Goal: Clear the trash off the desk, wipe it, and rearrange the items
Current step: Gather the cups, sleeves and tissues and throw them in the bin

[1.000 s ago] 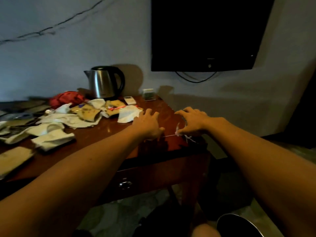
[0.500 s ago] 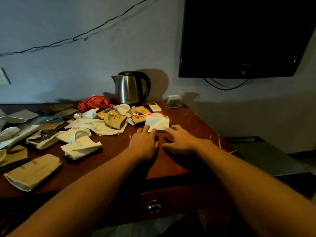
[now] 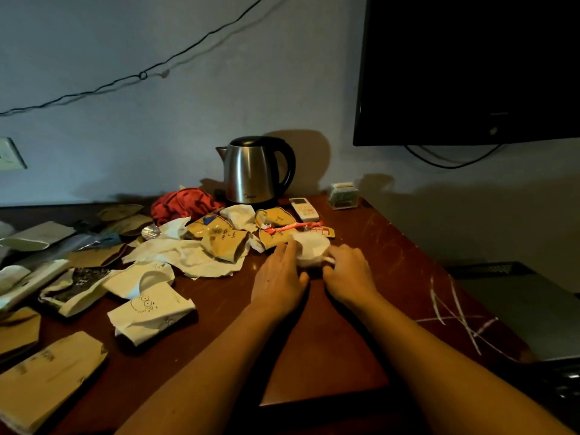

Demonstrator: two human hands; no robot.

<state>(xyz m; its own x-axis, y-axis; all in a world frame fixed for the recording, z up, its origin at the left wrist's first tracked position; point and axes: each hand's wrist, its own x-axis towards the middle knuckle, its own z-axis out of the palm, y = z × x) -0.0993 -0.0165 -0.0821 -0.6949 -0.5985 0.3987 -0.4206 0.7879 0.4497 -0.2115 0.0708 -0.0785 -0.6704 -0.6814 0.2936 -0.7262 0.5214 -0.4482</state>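
From where I watch, both forearms reach out over the dark red table (image 3: 392, 262), whose right side carries pale scratches. Nearest on the left lies a flattened brown paper bag (image 3: 47, 378), and just beyond it a crumpled white paper cup with a cartoon face (image 3: 150, 309). At mid-table my two hands meet on a white crumpled tissue (image 3: 310, 251). The left hand (image 3: 279, 281) lies with its fingers extended, resting against the tissue's left side. The right hand (image 3: 350, 273) has its fingers curled in on the tissue's right edge, and it seems to be pinching it, though the grip is partly hidden. Left of the hands spreads a heap of trash: white napkins (image 3: 188, 255), crushed brown paper cups (image 3: 222, 243), a red straw wrapper (image 3: 292, 227) and a foil scrap (image 3: 150, 231). More flattened paper and wrappers run off to the far left edge, dim and hard to read. Behind the heap lies a red cloth (image 3: 182, 204). Farther back stands a steel kettle (image 3: 255, 171), upright near the wall, with a white remote (image 3: 303, 209) just to its right and a small clear box (image 3: 343, 196) beyond that. A dark television (image 3: 470, 67) hangs on the wall at upper right, and a thin cable (image 3: 141, 75) sags across the wall.
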